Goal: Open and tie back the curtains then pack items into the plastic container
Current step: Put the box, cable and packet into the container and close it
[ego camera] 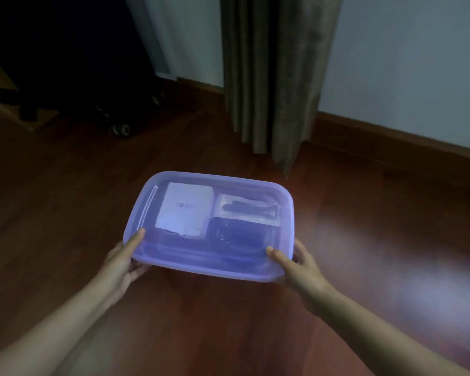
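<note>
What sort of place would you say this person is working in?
Probably a room in a home, perhaps a bedroom: a floor-length curtain hangs against a pale wall, above a dark wood floor with a wooden skirting board.

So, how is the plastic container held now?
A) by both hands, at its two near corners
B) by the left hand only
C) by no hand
A: the left hand and the right hand each grip a near corner of the plastic container, thumbs on top.
</note>
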The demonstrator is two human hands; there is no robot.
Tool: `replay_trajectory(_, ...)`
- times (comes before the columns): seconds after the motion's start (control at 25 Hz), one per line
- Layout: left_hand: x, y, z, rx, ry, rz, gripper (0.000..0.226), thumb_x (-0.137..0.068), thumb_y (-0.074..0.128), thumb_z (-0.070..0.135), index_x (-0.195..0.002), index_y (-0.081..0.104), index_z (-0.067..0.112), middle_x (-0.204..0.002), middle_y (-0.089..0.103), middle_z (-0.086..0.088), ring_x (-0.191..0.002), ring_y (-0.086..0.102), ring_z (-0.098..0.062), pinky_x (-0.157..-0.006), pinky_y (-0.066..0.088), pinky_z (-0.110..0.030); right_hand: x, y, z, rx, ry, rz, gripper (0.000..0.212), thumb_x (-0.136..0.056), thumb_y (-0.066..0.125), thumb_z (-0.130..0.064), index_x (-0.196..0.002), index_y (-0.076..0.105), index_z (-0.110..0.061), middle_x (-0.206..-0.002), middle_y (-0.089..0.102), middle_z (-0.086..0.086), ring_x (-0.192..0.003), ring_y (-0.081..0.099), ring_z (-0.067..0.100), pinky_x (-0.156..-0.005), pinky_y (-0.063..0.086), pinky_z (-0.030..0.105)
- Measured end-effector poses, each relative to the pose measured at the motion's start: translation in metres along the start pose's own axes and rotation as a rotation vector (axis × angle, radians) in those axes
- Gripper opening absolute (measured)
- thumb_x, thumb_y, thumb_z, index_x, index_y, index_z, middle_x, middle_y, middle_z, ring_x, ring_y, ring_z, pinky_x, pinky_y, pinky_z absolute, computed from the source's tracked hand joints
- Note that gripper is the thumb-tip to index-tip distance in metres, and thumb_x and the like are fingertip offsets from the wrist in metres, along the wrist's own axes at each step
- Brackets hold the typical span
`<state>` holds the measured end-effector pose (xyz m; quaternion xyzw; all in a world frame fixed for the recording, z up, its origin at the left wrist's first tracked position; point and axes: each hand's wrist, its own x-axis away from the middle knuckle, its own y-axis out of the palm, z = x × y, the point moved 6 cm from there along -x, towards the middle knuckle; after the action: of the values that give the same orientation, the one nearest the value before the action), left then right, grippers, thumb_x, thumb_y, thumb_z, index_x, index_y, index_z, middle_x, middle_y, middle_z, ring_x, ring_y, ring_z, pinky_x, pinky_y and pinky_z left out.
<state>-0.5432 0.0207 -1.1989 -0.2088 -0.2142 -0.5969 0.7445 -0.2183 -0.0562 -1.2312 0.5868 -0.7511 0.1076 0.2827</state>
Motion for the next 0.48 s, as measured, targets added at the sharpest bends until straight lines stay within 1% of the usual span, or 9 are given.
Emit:
replay_trajectory(0.04,0.000,-0.011,0.004,0.119,0.006,0.047,0.035,-0.091,0.053,0.038,-0.122,0.055,0.022,-0.120,0.061,-0.003,-0.106,0.059,-0.019,-0.099,0.042,-0.039,-0.015,0.021,-0.006,0.018,-0.002,-0.008,0.042,-0.078,0.075,-0.024,-0.116,0.059,-0.029,-0.103,0.072,0.002,-0.092,0.070,0.023,-0.078,0.058,0.049)
replay_trajectory(0.08,0.001,-0.018,0.003,0.225,-0.005,0.091,0.039,-0.092,0.050,0.040,-0.127,0.051,0.021,-0.129,0.055,-0.006,-0.113,0.056,-0.022,-0.102,0.039,-0.038,-0.030,0.039,-0.011,0.042,-0.005,-0.004,0.048,-0.072,0.078,-0.032,-0.116,0.058,-0.031,-0.104,0.072,0.002,-0.093,0.070,0.025,-0.079,0.057,0.052)
replay_trajectory(0.12,0.001,-0.019,-0.002,0.299,-0.036,0.121,0.047,-0.092,0.048,0.042,-0.134,0.045,0.019,-0.136,0.047,-0.010,-0.115,0.053,-0.026,-0.102,0.038,-0.039,-0.044,0.056,-0.018,0.064,-0.009,0.010,0.058,-0.063,0.078,-0.042,-0.117,0.058,-0.035,-0.105,0.071,0.001,-0.093,0.069,0.025,-0.076,0.057,0.052)
replay_trajectory(0.2,0.001,-0.002,-0.019,0.322,-0.152,0.107,0.060,-0.091,0.049,0.044,-0.142,0.033,0.017,-0.139,0.040,-0.018,-0.109,0.053,-0.032,-0.097,0.041,-0.043,-0.067,0.084,-0.031,0.100,-0.033,0.014,0.073,-0.051,0.073,-0.051,-0.120,0.055,-0.038,-0.107,0.069,0.000,-0.094,0.068,0.024,-0.072,0.059,0.049)
replay_trajectory(0.28,-0.012,0.030,-0.023,0.300,-0.206,0.054,0.061,-0.089,0.054,0.041,-0.141,0.031,0.018,-0.132,0.043,-0.019,-0.103,0.058,-0.038,-0.089,0.045,-0.046,-0.088,0.109,-0.037,0.107,-0.028,0.011,0.075,-0.048,0.071,-0.052,-0.120,0.054,-0.038,-0.107,0.068,0.000,-0.094,0.068,0.024,-0.071,0.059,0.048)
replay_trajectory(0.32,-0.023,0.043,-0.018,0.302,-0.186,0.046,0.061,-0.088,0.057,0.039,-0.140,0.031,0.020,-0.129,0.046,-0.017,-0.101,0.060,-0.038,-0.085,0.048,-0.046,-0.098,0.119,-0.038,0.095,-0.016,0.017,0.073,-0.048,0.071,-0.051,-0.118,0.055,-0.037,-0.107,0.068,0.001,-0.093,0.068,0.025,-0.073,0.059,0.048)
replay_trajectory(0.4,-0.052,0.059,0.000,0.368,-0.072,0.086,0.058,-0.086,0.064,0.029,-0.135,0.035,0.020,-0.125,0.056,-0.011,-0.100,0.064,-0.034,-0.077,0.052,-0.045,-0.114,0.137,-0.038,0.070,0.009,0.013,0.068,-0.051,0.072,-0.050,-0.116,0.054,-0.037,-0.109,0.067,0.003,-0.095,0.067,0.026,-0.077,0.058,0.049)
replay_trajectory(0.44,-0.067,0.062,0.009,0.416,-0.018,0.126,0.055,-0.086,0.066,0.022,-0.133,0.038,0.016,-0.123,0.060,-0.010,-0.101,0.065,-0.029,-0.075,0.054,-0.044,-0.119,0.145,-0.040,0.083,0.008,0.008,0.067,-0.054,0.072,-0.051,-0.117,0.052,-0.038,-0.113,0.066,0.004,-0.097,0.066,0.026,-0.080,0.057,0.048)
replay_trajectory(0.48,-0.080,0.064,0.017,0.457,0.016,0.160,0.052,-0.086,0.066,0.015,-0.131,0.041,0.013,-0.121,0.062,-0.010,-0.102,0.065,-0.025,-0.075,0.055,-0.043,-0.122,0.151,-0.044,0.150,-0.023,0.010,0.069,-0.059,0.071,-0.052,-0.122,0.047,-0.040,-0.119,0.064,0.004,-0.102,0.064,0.026,-0.086,0.055,0.046)
